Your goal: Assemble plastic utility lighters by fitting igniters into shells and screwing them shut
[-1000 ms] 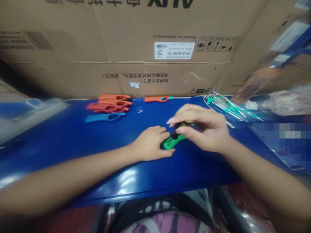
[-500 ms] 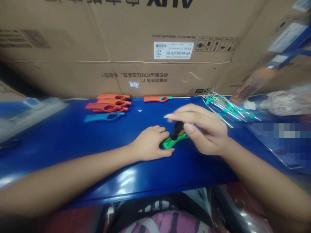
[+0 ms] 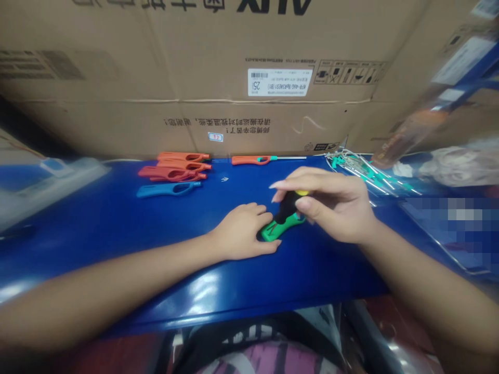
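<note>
A green lighter casing [image 3: 272, 232] lies on the blue table, pinned at its near end by my left hand [image 3: 242, 231], thumb on one side and fingers on the other. Above the casing my right hand [image 3: 337, 206] grips a stubby screwdriver [image 3: 287, 205] with a black handle and a yellow end. Its handle leans over the casing; the tip is not clearly visible. Farther back lies an orange lighter [image 3: 249, 160] with a metal rod. Left of it are several orange and red casings [image 3: 175, 169] and a blue casing [image 3: 167, 190].
A large cardboard box [image 3: 218, 62] stands along the table's back edge. Metal rods with green parts [image 3: 360, 169] are piled at the back right, beside a crumpled plastic bag [image 3: 448, 163]. Small pale bits [image 3: 225, 179] lie mid-table. A clear plastic tray [image 3: 70, 187] is at the left.
My right fingers have shifted around the screwdriver handle, and its yellow end now shows between them. My left hand and the green casing stay in place.
</note>
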Motion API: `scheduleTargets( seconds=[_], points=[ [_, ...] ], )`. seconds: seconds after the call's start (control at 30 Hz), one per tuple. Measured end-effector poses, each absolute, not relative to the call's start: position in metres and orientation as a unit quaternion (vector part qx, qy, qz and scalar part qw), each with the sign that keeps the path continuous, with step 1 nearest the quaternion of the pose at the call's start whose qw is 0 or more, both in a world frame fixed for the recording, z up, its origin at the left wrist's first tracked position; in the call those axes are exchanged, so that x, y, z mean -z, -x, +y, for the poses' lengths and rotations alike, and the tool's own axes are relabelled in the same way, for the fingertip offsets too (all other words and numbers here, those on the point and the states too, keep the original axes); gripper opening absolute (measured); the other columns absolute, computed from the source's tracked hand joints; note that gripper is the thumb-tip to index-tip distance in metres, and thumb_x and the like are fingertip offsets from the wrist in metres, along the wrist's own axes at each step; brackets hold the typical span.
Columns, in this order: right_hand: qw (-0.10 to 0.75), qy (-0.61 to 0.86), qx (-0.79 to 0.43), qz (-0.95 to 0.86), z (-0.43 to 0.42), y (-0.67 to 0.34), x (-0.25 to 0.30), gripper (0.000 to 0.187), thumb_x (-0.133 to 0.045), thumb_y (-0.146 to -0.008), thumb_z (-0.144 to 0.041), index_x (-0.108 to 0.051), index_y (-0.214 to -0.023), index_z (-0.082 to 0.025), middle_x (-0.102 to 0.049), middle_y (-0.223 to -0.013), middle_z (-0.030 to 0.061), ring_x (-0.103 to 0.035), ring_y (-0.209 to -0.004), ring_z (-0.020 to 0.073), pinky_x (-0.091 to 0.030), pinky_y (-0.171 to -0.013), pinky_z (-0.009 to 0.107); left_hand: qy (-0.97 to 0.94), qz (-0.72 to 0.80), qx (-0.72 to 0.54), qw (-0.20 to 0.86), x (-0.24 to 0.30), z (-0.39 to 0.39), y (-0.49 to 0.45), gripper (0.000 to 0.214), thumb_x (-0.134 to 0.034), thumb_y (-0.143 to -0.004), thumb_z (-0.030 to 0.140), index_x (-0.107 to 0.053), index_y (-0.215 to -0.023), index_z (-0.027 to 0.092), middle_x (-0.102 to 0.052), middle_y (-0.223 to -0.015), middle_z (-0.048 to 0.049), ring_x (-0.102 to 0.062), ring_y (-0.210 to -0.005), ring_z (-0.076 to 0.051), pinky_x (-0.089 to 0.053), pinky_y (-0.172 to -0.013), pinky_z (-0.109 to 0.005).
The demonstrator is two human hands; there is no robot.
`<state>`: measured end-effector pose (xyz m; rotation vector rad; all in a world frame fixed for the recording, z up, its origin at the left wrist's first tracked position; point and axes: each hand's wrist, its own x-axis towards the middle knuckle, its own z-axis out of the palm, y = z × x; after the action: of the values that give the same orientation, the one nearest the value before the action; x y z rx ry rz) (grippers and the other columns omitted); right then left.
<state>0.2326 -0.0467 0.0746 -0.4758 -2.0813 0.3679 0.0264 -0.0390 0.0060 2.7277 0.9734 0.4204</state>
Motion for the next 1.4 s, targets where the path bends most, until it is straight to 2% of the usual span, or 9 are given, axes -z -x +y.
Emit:
scheduleTargets(
  seconds=[0.1, 0.27, 0.47, 0.6, 0.77, 0.93, 1.1, 1.27, 1.4],
  points=[
    [0.520, 0.204, -0.042, -0.828, -0.043, -0.232, -0.073, 0.020, -0.074, -0.088, -0.032, -0.077, -0.106, -0.023, -0.069, -0.082, 0.0042, -0.063, -0.071, 0.0153, -0.056, -0.064, 0.029, -0.927, 0.335, -0.134, 0.100, -0.006, -0.039, -0.026, 0.036, -0.063, -0.087, 0.054, -0.066, -0.091, 0.019, -0.066, -0.091, -0.0068, -0.063, -0.089, -0.026, -0.050, -0.080, -0.039],
    [0.421, 0.193, -0.152, -0.873, -0.044, -0.232, -0.075, 0.037, -0.042, -0.106, -0.031, -0.060, -0.137, -0.020, -0.071, -0.102, 0.0082, -0.067, -0.080, 0.0153, -0.058, -0.073, 0.031, -0.929, 0.332, -0.135, 0.094, -0.006, -0.039, -0.027, 0.037, -0.062, -0.088, 0.055, -0.067, -0.090, 0.018, -0.066, -0.090, -0.0068, -0.063, -0.088, -0.026, -0.050, -0.080, -0.039],
    [0.460, 0.157, 0.029, -0.873, -0.049, -0.235, -0.079, 0.028, -0.068, -0.093, -0.033, -0.071, -0.120, -0.025, -0.072, -0.089, 0.0051, -0.067, -0.077, 0.0168, -0.057, -0.069, 0.029, -0.927, 0.340, -0.140, 0.078, -0.005, -0.040, -0.027, 0.037, -0.062, -0.087, 0.055, -0.066, -0.088, 0.019, -0.064, -0.084, -0.0060, -0.062, -0.085, -0.025, -0.050, -0.080, -0.039],
    [0.404, 0.155, -0.100, -0.896, -0.051, -0.233, -0.084, 0.034, -0.044, -0.105, -0.024, -0.064, -0.132, -0.020, -0.072, -0.106, 0.0085, -0.069, -0.092, 0.0168, -0.058, -0.078, 0.031, -0.928, 0.337, -0.135, 0.084, -0.006, -0.040, -0.027, 0.037, -0.062, -0.087, 0.055, -0.067, -0.090, 0.019, -0.065, -0.085, -0.0060, -0.062, -0.086, -0.026, -0.050, -0.078, -0.038],
    [0.476, 0.170, 0.005, -0.863, -0.050, -0.233, -0.080, 0.021, -0.071, -0.091, -0.025, -0.073, -0.111, -0.023, -0.070, -0.085, 0.0044, -0.065, -0.076, 0.0157, -0.055, -0.067, 0.027, -0.927, 0.338, -0.138, 0.083, -0.006, -0.040, -0.027, 0.037, -0.062, -0.087, 0.055, -0.065, -0.089, 0.018, -0.066, -0.087, -0.0059, -0.063, -0.087, -0.026, -0.050, -0.078, -0.038],
    [0.393, 0.197, -0.104, -0.892, -0.047, -0.235, -0.081, 0.030, -0.048, -0.103, -0.025, -0.066, -0.128, -0.023, -0.071, -0.107, 0.0076, -0.067, -0.092, 0.0169, -0.056, -0.076, 0.030, -0.927, 0.335, -0.140, 0.092, -0.005, -0.039, -0.027, 0.036, -0.063, -0.087, 0.054, -0.065, -0.088, 0.018, -0.067, -0.091, -0.0066, -0.063, -0.089, -0.026, -0.050, -0.080, -0.038],
    [0.473, 0.233, -0.044, -0.848, -0.038, -0.235, -0.077, 0.018, -0.071, -0.091, -0.032, -0.074, -0.104, -0.020, -0.070, -0.087, 0.0044, -0.063, -0.075, 0.0156, -0.054, -0.070, 0.029, -0.930, 0.335, -0.133, 0.073, -0.006, -0.039, -0.027, 0.039, -0.062, -0.087, 0.057, -0.062, -0.080, 0.019, -0.062, -0.082, -0.0046, -0.060, -0.082, -0.024, -0.048, -0.074, -0.037],
    [0.410, 0.212, -0.142, -0.876, -0.038, -0.236, -0.076, 0.029, -0.044, -0.104, -0.026, -0.066, -0.122, -0.020, -0.070, -0.114, 0.0096, -0.067, -0.091, 0.0168, -0.056, -0.078, 0.031, -0.931, 0.332, -0.133, 0.074, -0.007, -0.039, -0.027, 0.039, -0.061, -0.088, 0.057, -0.061, -0.079, 0.019, -0.061, -0.081, -0.0042, -0.060, -0.080, -0.024, -0.047, -0.073, -0.037],
    [0.459, 0.183, -0.104, -0.863, -0.043, -0.234, -0.077, 0.015, -0.061, -0.097, -0.026, -0.069, -0.108, -0.021, -0.070, -0.094, 0.0058, -0.064, -0.075, 0.0148, -0.054, -0.064, 0.027, -0.928, 0.335, -0.138, 0.088, -0.005, -0.039, -0.027, 0.038, -0.062, -0.087, 0.056, -0.065, -0.086, 0.018, -0.063, -0.083, -0.0053, -0.062, -0.083, -0.025, -0.049, -0.076, -0.038]
  ],
)
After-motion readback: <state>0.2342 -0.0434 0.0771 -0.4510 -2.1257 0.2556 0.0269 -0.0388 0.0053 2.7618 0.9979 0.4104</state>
